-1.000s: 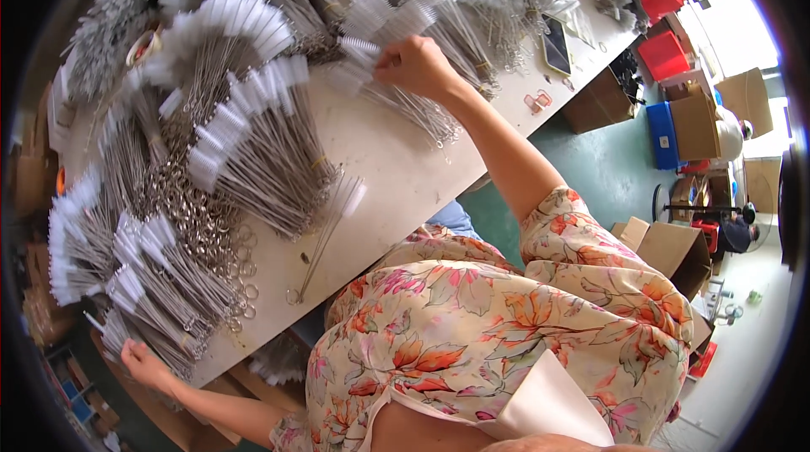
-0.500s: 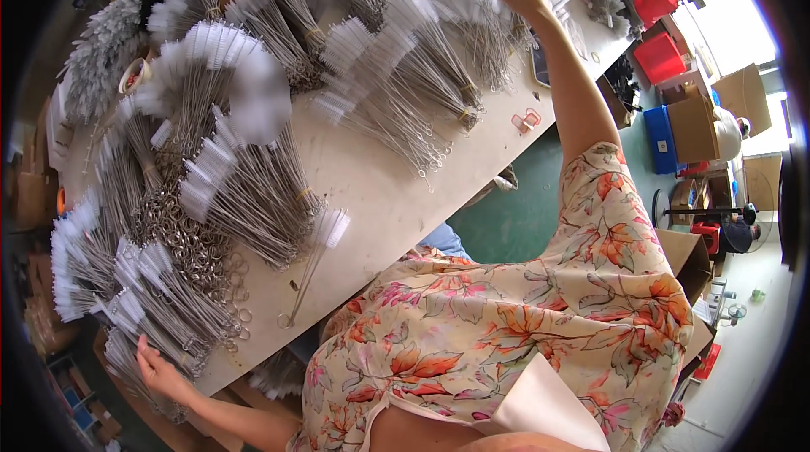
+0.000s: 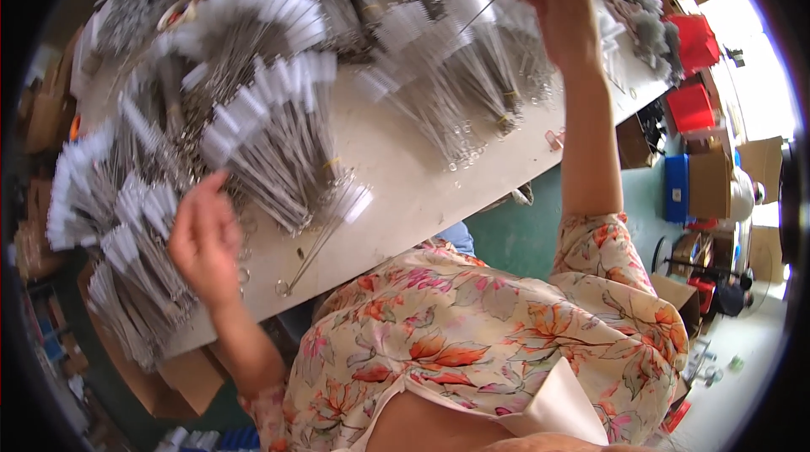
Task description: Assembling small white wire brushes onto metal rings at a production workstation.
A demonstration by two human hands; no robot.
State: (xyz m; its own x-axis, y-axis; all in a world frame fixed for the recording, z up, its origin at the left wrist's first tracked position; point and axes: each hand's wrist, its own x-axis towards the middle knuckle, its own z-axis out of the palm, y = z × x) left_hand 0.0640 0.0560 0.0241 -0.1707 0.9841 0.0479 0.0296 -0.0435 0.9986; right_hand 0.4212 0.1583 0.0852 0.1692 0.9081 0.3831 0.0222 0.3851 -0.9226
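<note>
My right hand (image 3: 557,13) is raised over the far side of the table, fingers closed around a thin wire-handled brush (image 3: 483,13). Its wire slants down and left from the fingertips, above the standing bundles. Slightly blurred, my left hand (image 3: 205,237) hovers over the near left of the table with fingers loosely apart and nothing visible in them. Beside its fingertips lies a large bundle of white-bristled wire brushes (image 3: 274,144). Left of it are smaller brush bundles (image 3: 139,237). A few loose brushes (image 3: 325,232) with ring ends lie to its right.
More brush bundles (image 3: 439,85) cover the far part of the white table (image 3: 396,199). A small pinkish clip-like piece (image 3: 554,140) sits at the table's edge. Cardboard boxes (image 3: 181,380) stand below the left end. Red bins (image 3: 693,43) and a blue crate (image 3: 677,182) are at the right.
My left hand has moved up and right from the near left bundles. My right hand, previously closed at the far bundles, now shows a brush wire in it. The whole view has shifted.
</note>
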